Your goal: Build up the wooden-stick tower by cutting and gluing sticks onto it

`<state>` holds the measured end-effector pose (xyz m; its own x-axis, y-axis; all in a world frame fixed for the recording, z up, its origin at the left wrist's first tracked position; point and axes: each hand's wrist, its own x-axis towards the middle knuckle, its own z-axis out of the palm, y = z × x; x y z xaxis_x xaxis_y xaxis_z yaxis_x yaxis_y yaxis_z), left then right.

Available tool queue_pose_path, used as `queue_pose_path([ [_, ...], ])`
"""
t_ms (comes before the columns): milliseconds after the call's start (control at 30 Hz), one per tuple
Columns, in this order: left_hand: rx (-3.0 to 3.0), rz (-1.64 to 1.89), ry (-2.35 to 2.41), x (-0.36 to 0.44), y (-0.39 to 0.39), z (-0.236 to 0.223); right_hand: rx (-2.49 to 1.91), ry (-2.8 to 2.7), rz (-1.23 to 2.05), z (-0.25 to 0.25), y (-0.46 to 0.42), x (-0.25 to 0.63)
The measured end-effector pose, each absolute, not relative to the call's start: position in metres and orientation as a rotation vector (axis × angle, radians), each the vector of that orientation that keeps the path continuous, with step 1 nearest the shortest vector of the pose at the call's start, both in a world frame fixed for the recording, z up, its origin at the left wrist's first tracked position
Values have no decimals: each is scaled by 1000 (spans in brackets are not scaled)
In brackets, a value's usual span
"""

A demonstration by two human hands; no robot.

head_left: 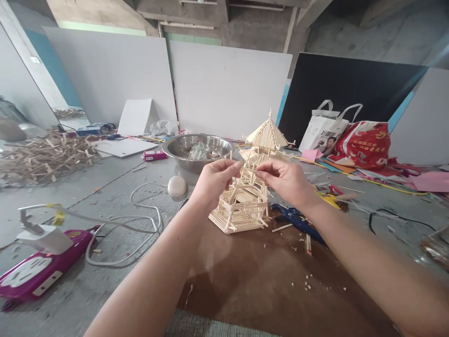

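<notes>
A pagoda-like tower built of thin wooden sticks (245, 206) stands on a brown board (266, 281) in front of me. My left hand (213, 180) and my right hand (286, 180) meet at the tower's middle tier, each pinching an end of one small wooden stick (248, 169) held against the structure. The tower's pointed roof (268, 133) rises behind my fingers. A blue-handled tool (298, 220) lies on the board just right of the tower's base, under my right wrist.
A steel bowl (175, 147) holding glassy bits sits behind. A white ball (177, 186), white cable (140, 224) and magenta power strip (38, 271) lie left. Heaped wood sticks (45, 157) are far left; a red bag (363, 142), white bag (324, 128) and coloured paper lie right.
</notes>
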<state>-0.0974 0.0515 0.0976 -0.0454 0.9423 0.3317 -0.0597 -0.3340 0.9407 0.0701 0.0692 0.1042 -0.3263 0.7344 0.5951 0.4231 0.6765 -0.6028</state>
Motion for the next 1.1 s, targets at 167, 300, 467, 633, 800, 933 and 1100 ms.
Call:
queue_pose_path([
  [167,1367,1444,964,-101,52,97,-931,-1974,334,103,70,68],
  [300,1338,1405,960,-103,53,98,-928,-1994,230,101,73,68],
  [467,1363,1364,1022,-104,52,100,-928,-2050,63,99,73,67],
  [633,1514,1345,1199,-105,51,102,-947,-2093,73,94,73,68],
  [800,1731,1418,1489,-113,58,99,-952,-2134,41,80,79,70],
  [933,1834,1410,1596,-120,61,98,-960,-2178,36,73,81,68],
  [1100,1853,1360,1591,-122,61,97,-1018,-2226,0,71,81,64],
])
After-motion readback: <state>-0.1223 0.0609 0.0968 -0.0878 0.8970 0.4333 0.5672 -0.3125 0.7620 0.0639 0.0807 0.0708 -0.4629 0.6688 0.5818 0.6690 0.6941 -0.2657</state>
